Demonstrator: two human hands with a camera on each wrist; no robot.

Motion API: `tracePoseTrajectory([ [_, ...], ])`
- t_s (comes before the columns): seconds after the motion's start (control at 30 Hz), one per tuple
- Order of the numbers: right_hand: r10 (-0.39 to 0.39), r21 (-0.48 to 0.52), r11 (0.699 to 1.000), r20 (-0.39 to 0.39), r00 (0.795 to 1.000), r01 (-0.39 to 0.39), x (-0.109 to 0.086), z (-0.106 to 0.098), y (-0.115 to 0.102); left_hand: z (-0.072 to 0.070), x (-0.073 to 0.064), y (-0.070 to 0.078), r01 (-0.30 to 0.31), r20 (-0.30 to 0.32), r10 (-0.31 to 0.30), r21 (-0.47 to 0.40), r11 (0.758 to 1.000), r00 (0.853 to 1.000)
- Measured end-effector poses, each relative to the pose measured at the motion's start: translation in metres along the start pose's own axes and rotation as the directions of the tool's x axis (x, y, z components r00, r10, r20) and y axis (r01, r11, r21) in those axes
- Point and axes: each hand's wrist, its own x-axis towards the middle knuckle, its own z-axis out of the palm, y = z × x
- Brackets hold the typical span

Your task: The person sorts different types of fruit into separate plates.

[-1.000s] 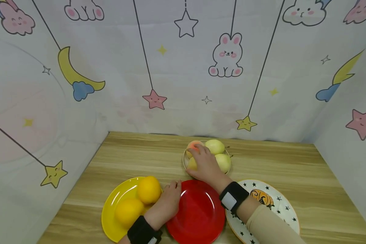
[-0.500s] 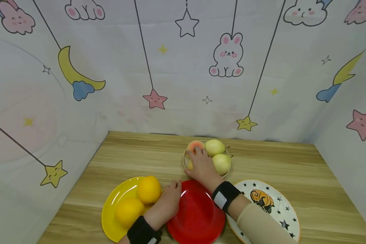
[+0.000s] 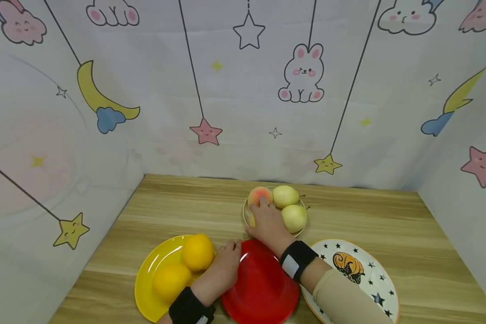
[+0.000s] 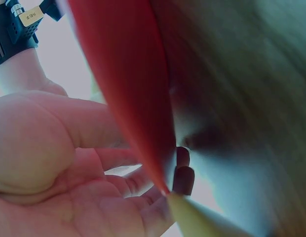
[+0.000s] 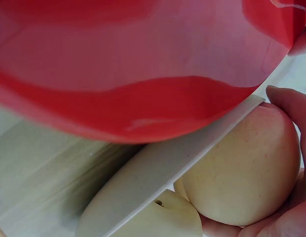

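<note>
My right hand (image 3: 269,222) reaches into a small pale bowl (image 5: 143,182) at the back of the table. Its thumb and fingers curl round a blushed pale-yellow peach (image 5: 242,168), mostly hidden by the hand in the head view. Another peach (image 3: 260,194) lies behind the fingertips. Two yellow-green pears (image 3: 285,196) fill the bowl's right side. At the left rim of the red plate (image 3: 263,283), my left hand (image 3: 223,266) holds the edge; in the left wrist view fingertips (image 4: 183,178) show past the rim.
Left of the red plate, a yellow plate (image 3: 146,265) bears two oranges (image 3: 197,252). A white plate (image 3: 376,270) with stars and a pumpkin print lies to the right, partly under my right forearm. A printed cloth wall (image 3: 251,90) stands behind the wooden table.
My right hand has shifted slightly left and toward me within the bowl, uncovering more of the back peach and the front pear. The left hand stays put.
</note>
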Motion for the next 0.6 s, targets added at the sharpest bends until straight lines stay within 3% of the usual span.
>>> tracePoseTrajectory([
  [0.2,0.000,0.047,0.999,0.033,0.999,-0.002,-0.0005,-0.0019,0.0008,-0.0026,0.0009,0.0006,0.034,0.033,-0.033,-0.040,0.999,0.999],
  [0.4,0.051,0.099,0.993,0.100,0.994,-0.061,-0.0012,-0.0063,0.0020,-0.0053,0.0013,0.0015,0.077,0.044,-0.073,-0.093,0.993,0.996],
  [0.6,0.066,0.066,0.995,0.104,0.992,-0.073,-0.0012,-0.0088,-0.0001,-0.0056,0.0012,0.0008,0.073,0.034,-0.071,-0.079,0.994,0.997],
])
